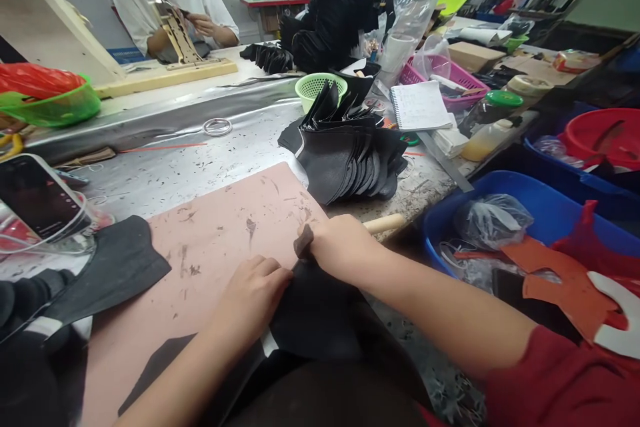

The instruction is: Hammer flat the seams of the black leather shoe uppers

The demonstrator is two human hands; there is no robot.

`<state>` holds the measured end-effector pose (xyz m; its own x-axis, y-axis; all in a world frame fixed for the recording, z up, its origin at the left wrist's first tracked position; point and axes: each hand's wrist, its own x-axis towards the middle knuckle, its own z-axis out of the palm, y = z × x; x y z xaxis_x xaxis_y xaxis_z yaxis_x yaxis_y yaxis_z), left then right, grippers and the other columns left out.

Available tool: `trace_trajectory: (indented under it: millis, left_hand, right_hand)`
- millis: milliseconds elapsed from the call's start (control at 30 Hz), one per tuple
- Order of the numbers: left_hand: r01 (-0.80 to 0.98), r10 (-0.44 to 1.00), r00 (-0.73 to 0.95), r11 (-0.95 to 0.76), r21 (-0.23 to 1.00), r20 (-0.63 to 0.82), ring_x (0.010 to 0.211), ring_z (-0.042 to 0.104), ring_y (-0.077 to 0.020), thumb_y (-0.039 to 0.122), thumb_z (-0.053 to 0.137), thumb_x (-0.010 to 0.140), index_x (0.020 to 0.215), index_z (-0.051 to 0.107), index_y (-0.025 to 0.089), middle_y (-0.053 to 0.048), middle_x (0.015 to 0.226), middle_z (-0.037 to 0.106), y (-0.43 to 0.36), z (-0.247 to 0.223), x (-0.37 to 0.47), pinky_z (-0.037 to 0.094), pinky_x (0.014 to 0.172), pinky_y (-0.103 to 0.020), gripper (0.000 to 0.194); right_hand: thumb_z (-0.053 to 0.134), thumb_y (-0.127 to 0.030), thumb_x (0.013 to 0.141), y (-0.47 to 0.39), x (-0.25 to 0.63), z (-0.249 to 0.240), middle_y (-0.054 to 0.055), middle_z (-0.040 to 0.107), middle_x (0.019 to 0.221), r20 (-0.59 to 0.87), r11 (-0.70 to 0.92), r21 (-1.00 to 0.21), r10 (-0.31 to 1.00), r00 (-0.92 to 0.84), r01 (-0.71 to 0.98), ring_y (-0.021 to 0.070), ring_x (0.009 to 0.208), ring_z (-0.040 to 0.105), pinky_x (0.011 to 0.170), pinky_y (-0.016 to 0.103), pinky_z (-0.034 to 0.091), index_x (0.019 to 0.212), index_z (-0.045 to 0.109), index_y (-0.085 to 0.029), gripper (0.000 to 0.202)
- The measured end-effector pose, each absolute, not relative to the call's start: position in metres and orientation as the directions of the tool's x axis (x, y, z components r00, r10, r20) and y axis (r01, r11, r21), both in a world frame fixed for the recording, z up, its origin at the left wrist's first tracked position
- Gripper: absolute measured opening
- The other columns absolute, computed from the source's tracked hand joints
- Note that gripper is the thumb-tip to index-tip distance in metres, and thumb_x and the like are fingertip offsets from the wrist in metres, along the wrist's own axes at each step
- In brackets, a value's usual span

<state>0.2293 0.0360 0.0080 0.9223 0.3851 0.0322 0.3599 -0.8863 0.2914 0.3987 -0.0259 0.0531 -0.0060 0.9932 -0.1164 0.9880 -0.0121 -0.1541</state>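
In the head view, a black leather-like piece (320, 320) lies at the near edge of a pinkish work board (225, 233), partly over my lap. My right hand (335, 247) is closed on its upper edge, where a small dark flap (303, 241) stands up by the thumb. My left hand (257, 290) presses curled fingers onto the same piece just to the left; its fingertips are partly hidden. Behind my right hand a pale wooden handle (385, 223) sticks out; whether the hand touches it I cannot tell. A stack of black pieces (350, 160) stands beyond the board.
Left of the board lie more black pieces (115, 267) and a phone (40, 197). A blue bin (500, 187) with scraps stands at the right, near a notebook (420, 105) and a green-lidded jar (503, 101). Across the table a person (210, 7) works behind a cream-coloured stand (180, 40).
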Motion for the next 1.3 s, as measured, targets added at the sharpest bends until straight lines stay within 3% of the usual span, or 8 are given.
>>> trace_trajectory:
  millis: [233, 367, 567, 700, 867, 1000, 1167, 1300]
  left_hand:
    - [0.348, 0.368, 0.929, -0.906, 0.241, 0.041, 0.071, 0.053, -0.0191, 0.014, 0.038, 0.085, 0.078, 0.063, 0.018, -0.005, 0.072, 0.058, 0.032, 0.008, 0.218, 0.042, 0.063, -0.031, 0.027]
    - [0.384, 0.406, 0.914, -0.877, 0.288, 0.017, 0.069, 0.055, -0.0175, 0.012, 0.037, 0.084, 0.083, 0.063, 0.018, -0.005, 0.074, 0.059, 0.032, 0.007, 0.211, 0.044, 0.062, -0.029, 0.027]
    - [0.425, 0.434, 0.9, -0.846, 0.322, -0.047, 0.075, 0.056, -0.0185, 0.008, 0.041, 0.08, 0.087, 0.064, 0.02, -0.005, 0.079, 0.061, 0.025, 0.012, 0.202, 0.045, 0.069, -0.03, 0.027]
    - [0.479, 0.483, 0.872, -0.809, 0.341, -0.08, 0.073, 0.056, -0.0181, 0.009, 0.04, 0.082, 0.08, 0.064, 0.018, -0.005, 0.077, 0.06, 0.022, 0.014, 0.194, 0.045, 0.067, -0.03, 0.025]
    - [0.486, 0.486, 0.868, -0.784, 0.387, -0.105, 0.079, 0.055, -0.0194, 0.007, 0.046, 0.077, 0.09, 0.063, 0.023, -0.003, 0.082, 0.061, 0.021, 0.014, 0.181, 0.043, 0.071, -0.032, 0.026]
    - [0.488, 0.518, 0.853, -0.757, 0.434, -0.057, 0.075, 0.054, -0.0179, 0.012, 0.045, 0.081, 0.083, 0.064, 0.021, -0.004, 0.079, 0.06, 0.021, 0.012, 0.174, 0.041, 0.069, -0.031, 0.021]
    - [0.48, 0.526, 0.85, -0.753, 0.45, -0.028, 0.077, 0.053, -0.0168, 0.01, 0.045, 0.08, 0.084, 0.063, 0.022, -0.003, 0.079, 0.06, 0.018, 0.009, 0.167, 0.041, 0.071, -0.03, 0.022]
    - [0.451, 0.516, 0.855, -0.791, 0.414, 0.053, 0.075, 0.051, -0.017, 0.012, 0.041, 0.084, 0.082, 0.063, 0.021, -0.004, 0.077, 0.06, 0.015, 0.006, 0.163, 0.04, 0.069, -0.03, 0.024]
  right_hand:
    - [0.045, -0.016, 0.077, -0.027, 0.391, 0.056, 0.006, 0.067, 0.073, -0.161, 0.009, -0.189, 0.986, -0.04, 0.982, 0.0169, 0.07, 0.061, 0.057, 0.024, 0.037, 0.078, 0.065, -0.019, 0.02]
    - [0.044, -0.019, 0.079, -0.028, 0.386, 0.055, 0.003, 0.067, 0.072, -0.097, 0.028, -0.228, 0.994, -0.051, 0.973, 0.017, 0.07, 0.061, 0.058, 0.024, 0.036, 0.083, 0.064, -0.021, 0.02]
    - [0.044, -0.015, 0.077, -0.029, 0.374, 0.062, 0.004, 0.068, 0.076, -0.188, 0.014, -0.23, 0.98, -0.058, 0.973, 0.0163, 0.069, 0.059, 0.057, 0.024, 0.033, 0.077, 0.064, -0.02, 0.021]
    - [0.045, -0.014, 0.076, -0.029, 0.366, 0.058, 0.005, 0.067, 0.074, -0.257, 0.006, -0.188, 0.965, -0.055, 0.982, 0.0173, 0.068, 0.059, 0.055, 0.025, 0.031, 0.083, 0.064, -0.019, 0.021]
    - [0.044, -0.012, 0.075, -0.03, 0.36, 0.057, 0.003, 0.066, 0.072, -0.222, 0.017, -0.191, 0.973, -0.06, 0.982, 0.0169, 0.066, 0.059, 0.054, 0.026, 0.03, 0.078, 0.062, -0.021, 0.02]
    - [0.045, -0.011, 0.076, -0.03, 0.353, 0.062, 0.004, 0.067, 0.075, -0.33, -0.004, -0.157, 0.943, -0.049, 0.988, 0.0173, 0.067, 0.059, 0.053, 0.026, 0.03, 0.085, 0.061, -0.019, 0.02]
    - [0.042, -0.012, 0.077, -0.031, 0.346, 0.06, 0.003, 0.066, 0.073, -0.271, 0.044, -0.179, 0.958, -0.092, 0.983, 0.018, 0.07, 0.058, 0.056, 0.026, 0.032, 0.08, 0.061, -0.021, 0.021]
    - [0.043, -0.013, 0.077, -0.032, 0.341, 0.058, 0.004, 0.066, 0.069, -0.311, 0.038, -0.164, 0.946, -0.088, 0.986, 0.018, 0.062, 0.058, 0.052, 0.027, 0.03, 0.081, 0.062, -0.02, 0.02]
